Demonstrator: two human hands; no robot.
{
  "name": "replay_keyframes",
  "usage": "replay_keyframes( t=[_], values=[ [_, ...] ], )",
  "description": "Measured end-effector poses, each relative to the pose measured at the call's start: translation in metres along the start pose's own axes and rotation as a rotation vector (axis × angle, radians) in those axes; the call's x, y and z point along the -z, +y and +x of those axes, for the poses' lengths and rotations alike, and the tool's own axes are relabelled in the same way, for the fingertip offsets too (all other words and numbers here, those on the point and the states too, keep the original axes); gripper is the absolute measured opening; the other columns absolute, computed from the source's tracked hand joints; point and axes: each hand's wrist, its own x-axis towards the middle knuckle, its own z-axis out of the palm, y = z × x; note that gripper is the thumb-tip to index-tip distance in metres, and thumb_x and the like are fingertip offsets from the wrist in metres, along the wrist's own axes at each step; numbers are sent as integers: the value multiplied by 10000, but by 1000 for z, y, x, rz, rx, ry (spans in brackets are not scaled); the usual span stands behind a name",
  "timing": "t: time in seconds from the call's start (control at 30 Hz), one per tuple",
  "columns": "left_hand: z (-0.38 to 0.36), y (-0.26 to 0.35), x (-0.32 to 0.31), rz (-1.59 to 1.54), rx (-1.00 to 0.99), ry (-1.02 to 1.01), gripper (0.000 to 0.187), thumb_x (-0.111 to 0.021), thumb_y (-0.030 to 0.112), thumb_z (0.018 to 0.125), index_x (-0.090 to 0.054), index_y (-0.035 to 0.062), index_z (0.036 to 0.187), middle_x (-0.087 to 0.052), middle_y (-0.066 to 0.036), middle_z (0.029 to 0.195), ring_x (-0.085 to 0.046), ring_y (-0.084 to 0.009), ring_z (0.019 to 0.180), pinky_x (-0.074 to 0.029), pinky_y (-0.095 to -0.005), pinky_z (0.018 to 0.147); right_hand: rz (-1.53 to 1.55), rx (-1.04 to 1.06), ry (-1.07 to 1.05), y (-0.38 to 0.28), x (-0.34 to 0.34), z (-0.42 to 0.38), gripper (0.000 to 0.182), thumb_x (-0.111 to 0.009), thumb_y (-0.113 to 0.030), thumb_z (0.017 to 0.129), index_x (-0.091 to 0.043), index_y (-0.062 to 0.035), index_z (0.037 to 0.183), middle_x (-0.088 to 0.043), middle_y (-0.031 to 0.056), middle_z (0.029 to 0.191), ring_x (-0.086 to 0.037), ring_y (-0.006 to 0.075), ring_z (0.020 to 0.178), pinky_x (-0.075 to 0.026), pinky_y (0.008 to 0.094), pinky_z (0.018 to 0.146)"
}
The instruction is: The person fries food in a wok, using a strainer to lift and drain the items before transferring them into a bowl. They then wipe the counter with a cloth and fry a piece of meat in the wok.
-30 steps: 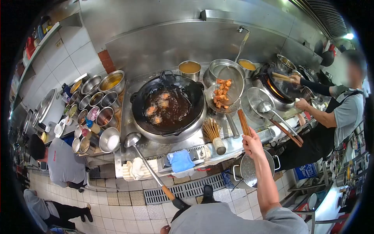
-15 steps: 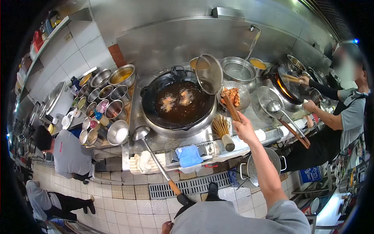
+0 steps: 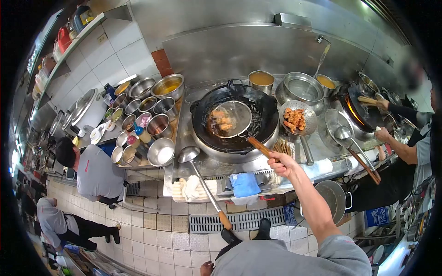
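Observation:
My right hand [image 3: 283, 164] is wrapped round the wooden handle of a wire-mesh strainer [image 3: 244, 110]. The strainer's round mesh lies over the dark oil in a large black wok [image 3: 200, 131], and golden frying pieces [image 3: 223, 120] show within its ring. To the right of the wok, a perforated ladle [image 3: 311, 123] holds browned fried pieces [image 3: 293, 119]. My left hand [image 3: 207, 268] is low at my side by the grey shirt, largely cut off by the frame, its fingers hardly visible. A long-handled ladle [image 3: 189, 155] rests across the counter edge, left of the wok.
Steel bowls of ingredients [image 3: 161, 152] crowd the left counter. A bamboo brush [image 3: 282, 147] lies below the wok, near a blue cloth [image 3: 245, 185]. On the right, a co-worker [image 3: 414, 152] works at another wok [image 3: 363, 108]. Two people [image 3: 99, 170] stand at left.
My right hand has swung the strainer from above the wok's right side down over the oil around the frying pieces. The whole view has shifted, so the counter appears further right.

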Motion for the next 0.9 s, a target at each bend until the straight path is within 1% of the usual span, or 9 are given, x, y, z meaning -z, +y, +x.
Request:
replay_keyframes(
  t=[0.07,0.1,0.17,0.27,0.4,0.47,0.53,0.67,0.9],
  values=[
    [-4,21,13,-246,185,-22,376,-634,216,870,-632,28,1195,-709,-119,896,-685,-187,863,-534,-303,681,146,-23,-57,10,1,5,109,-448,-166,1003,-437,-180,1110,-438,-2,709,-270,14,395,-191,164,274],
    [1,31,17,-466,173,28,406,-604,170,874,-582,7,1245,-680,-101,861,-676,-175,800,-526,-286,618,156,-13,-73,14,0,1,90,-459,-176,1005,-421,-183,1087,-441,1,714,-278,15,397,-192,162,275],
    [8,49,39,-519,98,67,403,-594,157,880,-570,-2,1250,-680,-104,879,-673,-182,797,-532,-288,630,190,14,-38,21,-7,-15,98,-469,-175,1002,-414,-182,1083,-440,2,713,-282,16,399,-191,161,276],
    [-8,166,90,-619,-19,123,371,-565,126,901,-560,-26,1239,-677,-109,907,-672,-186,801,-545,-291,668,280,86,-3,29,0,-47,139,-512,-178,988,-401,-184,1070,-437,10,710,-293,19,402,-191,163,276],
    [-3,280,122,-564,-124,-19,346,-543,104,925,-556,-23,1246,-676,-112,925,-670,-187,811,-550,-299,703,309,268,52,35,11,-116,280,-518,-168,979,-452,-222,1247,-428,4,702,-282,20,401,-191,162,276],
    [-5,347,115,-638,-296,-166,348,-619,88,903,-576,-12,1234,-673,-113,942,-636,-143,857,-519,-279,775,207,408,240,34,11,-153,425,-516,-154,973,-408,-230,1377,-428,-1,683,-267,23,398,-189,171,283],
    [0,406,95,-524,-491,-334,360,-545,19,942,-523,-5,1300,-660,-94,1004,-628,-141,886,-516,-274,809,17,518,420,24,15,-181,490,-520,-144,962,-371,-200,1426,-440,2,682,-256,20,396,-187,176,300],
    [3,540,19,-472,-590,-617,379,-566,71,952,-515,8,1322,-648,-99,1067,-616,-155,1010,-508,-288,859,-204,623,673,5,36,-197,582,-544,-99,926,-330,-169,1462,-437,-11,651,-279,35,382,-201,207,315],
    [77,713,-192,48,-870,-396,598,-621,108,854,-404,0,1401,-538,-288,1271,-528,-351,1208,-428,-401,1011,-349,736,910,-16,116,-184,558,-584,-25,885,-422,-61,1417,-507,-37,674,-411,44,500,-300,216,430]
  ],
)
